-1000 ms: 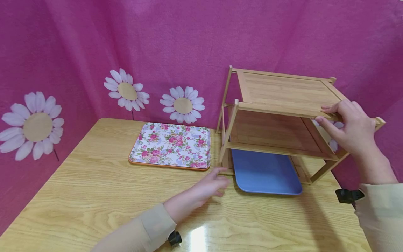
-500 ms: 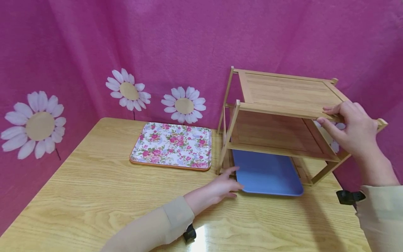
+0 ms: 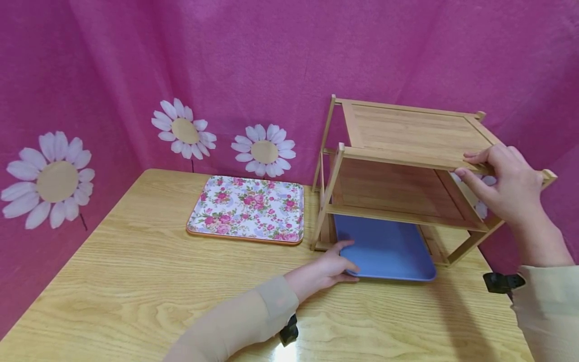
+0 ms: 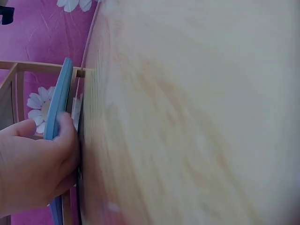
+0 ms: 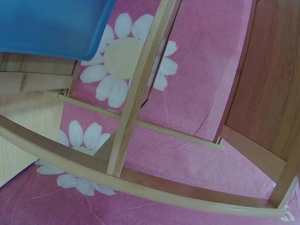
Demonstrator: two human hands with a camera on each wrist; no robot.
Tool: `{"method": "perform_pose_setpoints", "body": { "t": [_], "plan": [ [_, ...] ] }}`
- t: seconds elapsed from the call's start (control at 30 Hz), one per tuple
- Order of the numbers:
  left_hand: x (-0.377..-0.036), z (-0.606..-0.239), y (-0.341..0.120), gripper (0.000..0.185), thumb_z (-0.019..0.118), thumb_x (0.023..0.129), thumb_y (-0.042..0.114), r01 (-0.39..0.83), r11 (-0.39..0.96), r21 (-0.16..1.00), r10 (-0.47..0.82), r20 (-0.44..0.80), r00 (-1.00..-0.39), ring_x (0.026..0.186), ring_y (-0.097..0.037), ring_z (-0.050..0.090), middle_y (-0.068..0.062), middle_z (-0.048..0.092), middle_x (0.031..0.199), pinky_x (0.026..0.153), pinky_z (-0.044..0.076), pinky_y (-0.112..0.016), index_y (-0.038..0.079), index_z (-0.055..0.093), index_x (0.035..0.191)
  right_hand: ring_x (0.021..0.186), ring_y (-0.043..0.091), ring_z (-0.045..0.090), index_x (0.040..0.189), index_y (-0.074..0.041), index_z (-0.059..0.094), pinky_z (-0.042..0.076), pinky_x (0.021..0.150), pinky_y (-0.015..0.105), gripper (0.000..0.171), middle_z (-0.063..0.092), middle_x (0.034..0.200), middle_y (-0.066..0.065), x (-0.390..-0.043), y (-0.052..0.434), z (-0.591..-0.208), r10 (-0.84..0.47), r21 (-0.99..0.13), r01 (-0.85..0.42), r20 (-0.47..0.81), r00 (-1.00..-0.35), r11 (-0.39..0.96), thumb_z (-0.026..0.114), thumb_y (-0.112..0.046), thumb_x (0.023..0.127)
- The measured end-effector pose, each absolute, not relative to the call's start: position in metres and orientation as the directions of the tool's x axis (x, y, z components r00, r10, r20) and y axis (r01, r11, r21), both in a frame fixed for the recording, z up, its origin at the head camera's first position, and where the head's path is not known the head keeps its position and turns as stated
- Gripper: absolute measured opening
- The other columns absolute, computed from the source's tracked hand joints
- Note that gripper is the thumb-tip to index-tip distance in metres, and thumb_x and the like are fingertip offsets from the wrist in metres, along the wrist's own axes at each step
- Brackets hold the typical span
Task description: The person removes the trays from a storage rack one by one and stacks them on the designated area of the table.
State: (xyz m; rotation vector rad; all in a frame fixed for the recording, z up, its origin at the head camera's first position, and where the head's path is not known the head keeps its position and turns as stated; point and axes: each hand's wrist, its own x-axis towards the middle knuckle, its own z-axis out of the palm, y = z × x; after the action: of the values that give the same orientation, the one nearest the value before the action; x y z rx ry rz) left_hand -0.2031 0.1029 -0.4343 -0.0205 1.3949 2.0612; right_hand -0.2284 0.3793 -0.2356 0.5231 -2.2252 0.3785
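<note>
Left hand (image 3: 332, 264): lower centre, fingers pinching the blue tray (image 3: 384, 249) edge.
Right hand (image 3: 506, 183): right, fingers curled on the wooden rack (image 3: 407, 133) top shelf.

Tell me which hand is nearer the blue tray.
Left. The left hand grips the blue tray at its front left corner; the right hand holds the wooden shelf rack top edge, above.

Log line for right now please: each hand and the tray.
left hand: grips blue tray corner | tray: under wooden rack | right hand: holds rack top edge
</note>
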Motion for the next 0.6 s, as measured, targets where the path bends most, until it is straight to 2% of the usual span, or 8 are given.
{"method": "perform_pose_setpoints", "body": {
  "t": [0.23, 0.37, 0.47, 0.6],
  "plan": [
    [-0.203, -0.437, 0.110, 0.084, 0.048, 0.076, -0.030, -0.496, -0.249, 0.832, 0.461, -0.349, -0.816, 0.061, -0.019, 0.047, -0.024, 0.033, 0.126, 0.070, 0.055, -0.034, 0.017, 0.034, 0.145, 0.089, -0.018, 0.029, 0.093, 0.001, 0.063, 0.023, 0.064, 0.016, 0.055, 0.038, 0.102, -0.049, -0.229, 0.379, -0.236, -0.250, -0.097, -0.493, 0.768, -0.589, 0.864, 0.064, -0.054, 0.083],
    [-0.200, -0.432, 0.112, 0.088, 0.049, 0.074, -0.032, -0.482, -0.254, 0.839, 0.430, -0.348, -0.833, 0.062, -0.021, 0.050, -0.028, 0.026, 0.139, 0.069, 0.056, -0.033, 0.018, 0.035, 0.145, 0.089, -0.018, 0.030, 0.093, 0.000, 0.063, 0.024, 0.064, 0.016, 0.052, 0.039, 0.102, -0.049, -0.229, 0.378, -0.235, -0.249, -0.103, -0.494, 0.765, -0.594, 0.864, 0.066, -0.050, 0.083],
    [-0.198, -0.429, 0.113, 0.087, 0.051, 0.074, -0.031, -0.480, -0.260, 0.838, 0.418, -0.350, -0.838, 0.064, -0.022, 0.051, -0.025, 0.017, 0.147, 0.070, 0.057, -0.034, 0.018, 0.037, 0.144, 0.089, -0.019, 0.030, 0.094, 0.000, 0.064, 0.024, 0.064, 0.017, 0.048, 0.039, 0.101, -0.049, -0.228, 0.378, -0.235, -0.237, -0.110, -0.481, 0.762, -0.603, 0.870, 0.069, -0.046, 0.083],
    [-0.196, -0.424, 0.112, 0.085, 0.052, 0.074, -0.031, -0.479, -0.273, 0.835, 0.418, -0.346, -0.840, 0.063, -0.022, 0.051, -0.025, 0.022, 0.143, 0.070, 0.057, -0.035, 0.018, 0.039, 0.143, 0.089, -0.019, 0.030, 0.094, 0.000, 0.064, 0.024, 0.064, 0.017, 0.044, 0.039, 0.101, -0.050, -0.227, 0.378, -0.234, -0.230, -0.114, -0.476, 0.762, -0.605, 0.872, 0.070, -0.043, 0.082]
  ]
}}
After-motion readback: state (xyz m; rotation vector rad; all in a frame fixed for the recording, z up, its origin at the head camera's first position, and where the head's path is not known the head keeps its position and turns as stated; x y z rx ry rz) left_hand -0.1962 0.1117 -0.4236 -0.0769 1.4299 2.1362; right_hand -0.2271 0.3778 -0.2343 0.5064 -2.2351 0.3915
